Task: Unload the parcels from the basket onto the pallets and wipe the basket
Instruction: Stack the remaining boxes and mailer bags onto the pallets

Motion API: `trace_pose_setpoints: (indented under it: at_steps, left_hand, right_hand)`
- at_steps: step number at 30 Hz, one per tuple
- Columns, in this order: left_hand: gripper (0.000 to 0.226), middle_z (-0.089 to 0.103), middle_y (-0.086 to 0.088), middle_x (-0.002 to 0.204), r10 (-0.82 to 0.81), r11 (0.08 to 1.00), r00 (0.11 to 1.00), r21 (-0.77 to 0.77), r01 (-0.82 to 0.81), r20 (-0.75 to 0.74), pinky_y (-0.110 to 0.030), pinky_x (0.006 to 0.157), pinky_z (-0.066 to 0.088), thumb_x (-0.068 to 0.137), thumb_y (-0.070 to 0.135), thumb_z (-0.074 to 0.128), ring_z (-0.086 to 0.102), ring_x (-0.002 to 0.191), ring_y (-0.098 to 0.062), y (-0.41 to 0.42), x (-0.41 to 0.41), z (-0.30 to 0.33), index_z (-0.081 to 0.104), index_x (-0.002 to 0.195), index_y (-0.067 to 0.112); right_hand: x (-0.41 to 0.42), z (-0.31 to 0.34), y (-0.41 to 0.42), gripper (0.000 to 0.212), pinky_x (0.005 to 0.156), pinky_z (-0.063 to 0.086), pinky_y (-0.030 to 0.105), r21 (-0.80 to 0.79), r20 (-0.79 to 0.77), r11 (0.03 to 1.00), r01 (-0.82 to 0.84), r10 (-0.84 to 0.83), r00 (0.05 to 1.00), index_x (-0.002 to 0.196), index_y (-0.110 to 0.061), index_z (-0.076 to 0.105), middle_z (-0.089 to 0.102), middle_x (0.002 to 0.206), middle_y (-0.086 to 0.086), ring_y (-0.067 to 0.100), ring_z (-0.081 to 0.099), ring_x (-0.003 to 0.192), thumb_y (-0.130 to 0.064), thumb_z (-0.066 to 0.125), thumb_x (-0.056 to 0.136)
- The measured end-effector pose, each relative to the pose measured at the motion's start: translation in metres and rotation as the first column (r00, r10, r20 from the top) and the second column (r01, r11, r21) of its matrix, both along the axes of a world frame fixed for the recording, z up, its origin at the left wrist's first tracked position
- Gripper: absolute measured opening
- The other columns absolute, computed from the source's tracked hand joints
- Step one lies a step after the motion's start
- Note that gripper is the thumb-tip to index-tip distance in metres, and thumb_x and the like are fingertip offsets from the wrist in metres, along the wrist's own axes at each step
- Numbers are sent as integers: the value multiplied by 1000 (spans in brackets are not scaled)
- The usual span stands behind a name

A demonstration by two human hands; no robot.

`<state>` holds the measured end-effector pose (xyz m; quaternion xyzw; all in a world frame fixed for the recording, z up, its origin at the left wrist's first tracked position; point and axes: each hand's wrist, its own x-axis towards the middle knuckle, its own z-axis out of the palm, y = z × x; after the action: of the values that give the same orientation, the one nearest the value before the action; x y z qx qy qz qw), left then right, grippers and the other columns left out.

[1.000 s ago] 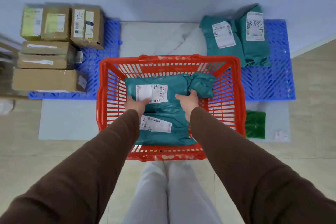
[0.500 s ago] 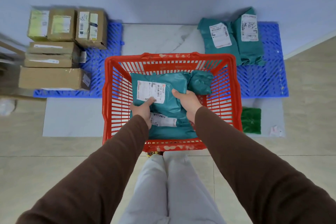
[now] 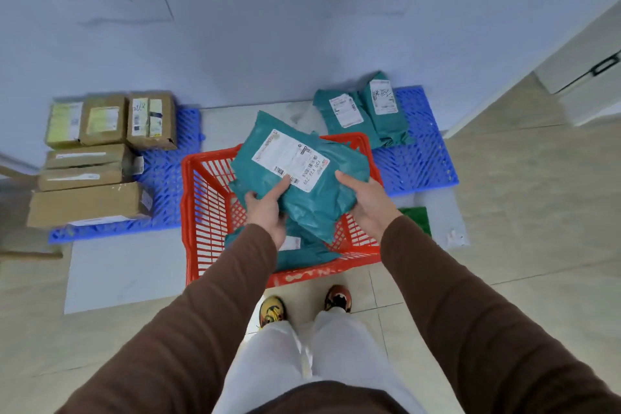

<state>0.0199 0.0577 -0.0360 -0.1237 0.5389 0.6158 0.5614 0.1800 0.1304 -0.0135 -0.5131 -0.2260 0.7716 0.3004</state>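
A teal parcel bag with a white label hangs above the red basket, tilted. My left hand grips its lower left edge, thumb on the label. My right hand holds its right side from below. Another teal bag lies on the basket floor, partly hidden by my left arm. The right blue pallet carries two teal bags. The left blue pallet carries several cardboard boxes.
A green cloth lies on the floor just right of the basket. The wall stands close behind the pallets. A white floor slab runs under the basket. A white cabinet is at the far right. My feet are just behind the basket.
Both hands have lifted the top teal bag out of the basket and raised it, tilting it. The camera has risen and pulled back, as I stand up.
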Motion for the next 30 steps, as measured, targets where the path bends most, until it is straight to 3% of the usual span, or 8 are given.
trace_pose_setpoints:
  at_steps: [2,4,7,9,14,19,23,30]
  left_hand:
    - [69,71,-5,120,-38,999,997,14,39,-61,-51,83,60,81,6,81,74,94,-23,14,8,12,44,137,20]
    - [65,71,-6,120,-70,996,992,38,75,-108,-50,80,61,82,5,79,74,91,-23,30,19,24,44,135,22]
    - [63,71,-7,117,-113,986,983,103,129,-147,-43,72,62,83,3,78,77,88,-22,64,44,39,46,134,20]
    - [68,71,-9,121,-149,977,971,123,174,-186,-50,80,62,80,4,81,75,97,-27,91,66,44,47,137,20]
    - [73,68,-12,125,-260,946,910,103,307,-323,-51,88,60,81,-1,77,71,107,-32,171,143,36,43,142,20]
    - [80,69,-9,126,-372,908,824,16,419,-428,-37,88,60,81,-5,75,71,106,-24,263,229,-2,38,149,16]
    - [88,68,-7,123,-459,879,775,-93,468,-435,-42,94,58,80,-2,78,69,108,-26,330,274,-42,32,153,16]
    - [112,54,-6,146,-648,759,613,-310,573,-452,-45,106,50,66,12,86,59,125,-26,414,288,-118,25,159,18]
  right_hand:
    - [13,8,12,41,96,55,50,30,12,995,90,-91,996,127,-2,61,70,121,20,34,68,110,-8,72,88]
    - [29,16,25,39,96,53,55,56,47,983,172,-175,983,121,-4,58,70,117,23,35,69,104,-8,75,86]
    - [62,25,48,33,84,60,45,119,85,983,142,-152,985,118,-8,60,74,108,14,27,73,92,-8,73,87]
    - [86,23,67,32,75,61,37,164,124,982,96,-117,985,119,-11,64,77,105,6,21,75,91,-10,73,89]
    - [162,-2,131,31,86,60,43,154,154,978,137,-161,975,121,-15,66,76,112,4,23,73,102,-13,72,90]
    - [245,-46,215,30,91,58,47,126,190,982,143,-165,968,119,-15,66,75,114,8,28,72,106,-10,71,90]
    - [294,-84,279,33,92,58,48,117,244,984,136,-161,956,119,-13,64,73,115,11,31,70,107,-4,70,88]
    - [324,-146,353,42,93,57,44,175,363,983,63,-124,924,124,-16,54,68,114,6,25,69,103,3,67,88]
